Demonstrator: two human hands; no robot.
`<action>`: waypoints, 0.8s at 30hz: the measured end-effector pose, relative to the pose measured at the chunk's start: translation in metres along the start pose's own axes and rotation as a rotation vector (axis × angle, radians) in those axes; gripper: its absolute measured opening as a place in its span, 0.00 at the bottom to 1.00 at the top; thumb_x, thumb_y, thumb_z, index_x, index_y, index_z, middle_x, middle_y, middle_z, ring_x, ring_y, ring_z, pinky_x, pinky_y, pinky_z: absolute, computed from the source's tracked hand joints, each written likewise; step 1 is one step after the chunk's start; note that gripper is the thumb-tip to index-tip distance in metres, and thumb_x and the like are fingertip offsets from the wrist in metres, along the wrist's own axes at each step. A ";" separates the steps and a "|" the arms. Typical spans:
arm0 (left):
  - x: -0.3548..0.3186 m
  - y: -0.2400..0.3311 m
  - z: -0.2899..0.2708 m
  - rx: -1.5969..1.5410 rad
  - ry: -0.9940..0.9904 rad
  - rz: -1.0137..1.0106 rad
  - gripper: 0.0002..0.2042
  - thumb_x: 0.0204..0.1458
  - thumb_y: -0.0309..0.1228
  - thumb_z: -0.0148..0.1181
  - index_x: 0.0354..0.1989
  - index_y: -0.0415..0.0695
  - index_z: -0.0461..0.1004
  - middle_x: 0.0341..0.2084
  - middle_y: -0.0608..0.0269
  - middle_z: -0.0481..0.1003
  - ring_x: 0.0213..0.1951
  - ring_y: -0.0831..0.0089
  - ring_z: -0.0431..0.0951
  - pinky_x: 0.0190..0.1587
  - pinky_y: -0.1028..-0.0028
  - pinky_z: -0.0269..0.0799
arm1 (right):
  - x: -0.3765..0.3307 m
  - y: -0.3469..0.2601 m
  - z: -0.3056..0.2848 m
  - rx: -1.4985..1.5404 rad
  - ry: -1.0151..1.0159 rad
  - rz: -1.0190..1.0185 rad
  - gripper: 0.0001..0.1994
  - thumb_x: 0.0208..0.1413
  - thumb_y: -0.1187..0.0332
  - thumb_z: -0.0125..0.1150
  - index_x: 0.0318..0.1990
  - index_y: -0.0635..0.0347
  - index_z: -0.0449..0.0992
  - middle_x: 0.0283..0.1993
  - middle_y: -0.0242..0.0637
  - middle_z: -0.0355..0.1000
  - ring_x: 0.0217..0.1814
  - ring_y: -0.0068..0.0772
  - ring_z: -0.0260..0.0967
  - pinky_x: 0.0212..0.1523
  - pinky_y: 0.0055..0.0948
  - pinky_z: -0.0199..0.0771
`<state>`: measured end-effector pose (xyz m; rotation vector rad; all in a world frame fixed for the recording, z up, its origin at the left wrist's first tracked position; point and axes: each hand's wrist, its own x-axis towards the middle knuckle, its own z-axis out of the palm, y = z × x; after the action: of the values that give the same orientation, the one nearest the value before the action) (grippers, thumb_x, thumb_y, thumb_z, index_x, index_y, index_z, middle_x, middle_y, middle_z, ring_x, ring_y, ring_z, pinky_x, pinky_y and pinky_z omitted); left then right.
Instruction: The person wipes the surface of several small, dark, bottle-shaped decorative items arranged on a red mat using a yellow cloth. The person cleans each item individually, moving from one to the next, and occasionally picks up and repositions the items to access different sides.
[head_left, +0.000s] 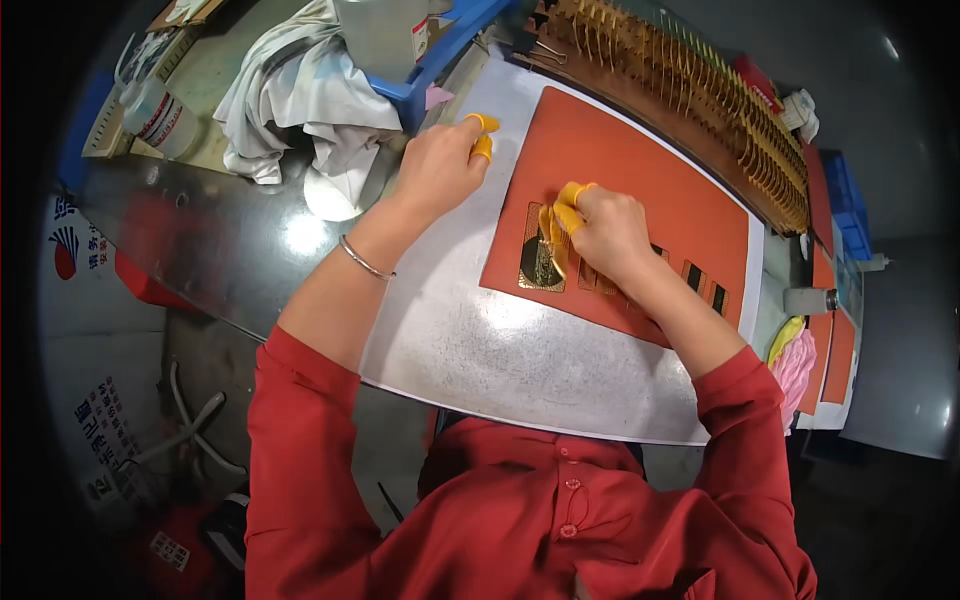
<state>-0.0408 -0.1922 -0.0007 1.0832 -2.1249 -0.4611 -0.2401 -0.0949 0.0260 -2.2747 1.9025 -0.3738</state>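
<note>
Right hand (608,232): fingers in yellow cots (566,210), curled and pinching a gold foil piece (541,262) at its upper edge, pressing it onto the orange mat (640,180).
Left hand (440,165): loosely curled, gripping nothing; cotted fingertips rest at the mat's upper left edge, steadying it.
Foil piece: lies at the mat's lower left, first in a row of small dark-and-gold strips (700,280) running right.
Mat: lies on a white sheet (480,340) on the bench.
Rack (680,90): beyond the mat, rows of upright gold pieces.
Risk, creasing: the thin foil would likely wrinkle or tear if the pinch drags sideways.
Risk, shift: should the left hand lift, the mat may slide and skew the row.
Risk, forearm: it passes just over the strips and could brush them.
</note>
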 end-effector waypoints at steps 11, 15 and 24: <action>0.000 0.000 0.000 0.009 0.014 0.041 0.08 0.44 0.25 0.51 0.33 0.37 0.73 0.15 0.49 0.69 0.21 0.53 0.71 0.25 0.60 0.64 | -0.001 0.001 0.003 -0.012 0.004 -0.018 0.06 0.47 0.67 0.59 0.31 0.59 0.76 0.26 0.43 0.71 0.25 0.45 0.70 0.27 0.38 0.70; -0.001 -0.004 0.000 -0.010 0.012 0.007 0.08 0.47 0.26 0.51 0.34 0.39 0.73 0.15 0.50 0.70 0.21 0.54 0.70 0.25 0.61 0.64 | -0.048 -0.027 0.009 0.058 -0.058 -0.175 0.05 0.45 0.70 0.61 0.30 0.57 0.77 0.24 0.42 0.71 0.25 0.43 0.71 0.26 0.36 0.71; 0.000 0.000 -0.002 0.030 -0.044 0.006 0.11 0.46 0.30 0.50 0.36 0.40 0.74 0.22 0.48 0.75 0.27 0.52 0.75 0.32 0.58 0.70 | -0.058 -0.034 0.013 0.085 0.043 -0.176 0.04 0.37 0.74 0.60 0.24 0.63 0.74 0.23 0.42 0.70 0.23 0.45 0.70 0.24 0.38 0.70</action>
<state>-0.0397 -0.1925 0.0006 1.0923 -2.1795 -0.4557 -0.2144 -0.0321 0.0178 -2.4032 1.6748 -0.5193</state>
